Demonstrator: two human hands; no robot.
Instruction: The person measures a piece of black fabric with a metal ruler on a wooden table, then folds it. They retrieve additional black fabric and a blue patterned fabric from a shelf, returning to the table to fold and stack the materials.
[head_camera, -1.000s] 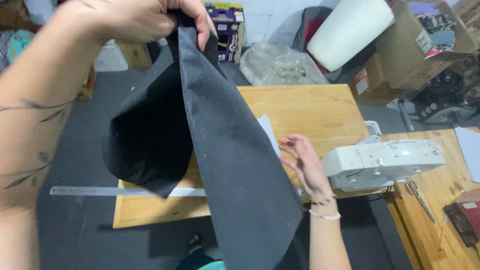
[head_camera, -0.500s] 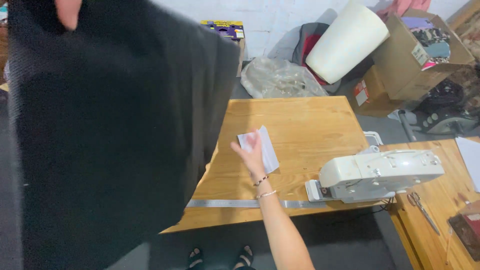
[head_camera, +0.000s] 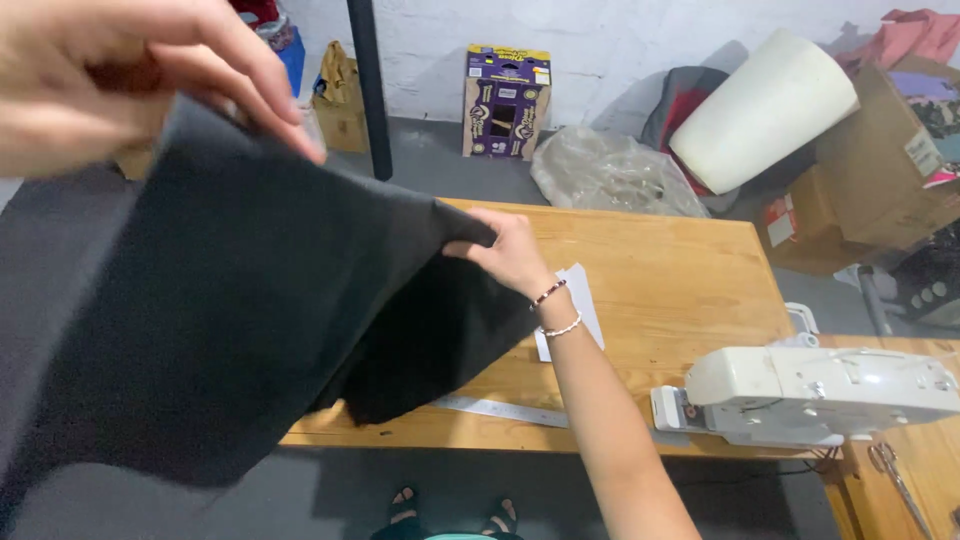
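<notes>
In the head view, the left hand (head_camera: 130, 80) pinches the upper edge of a black fabric sheet (head_camera: 230, 320) raised well above the wooden tabletop (head_camera: 680, 290), while the right hand (head_camera: 505, 250) grips its far corner over that tabletop. The cloth drapes limply, so it seems light, soft and floppy; edges and corners suit holding best.
</notes>
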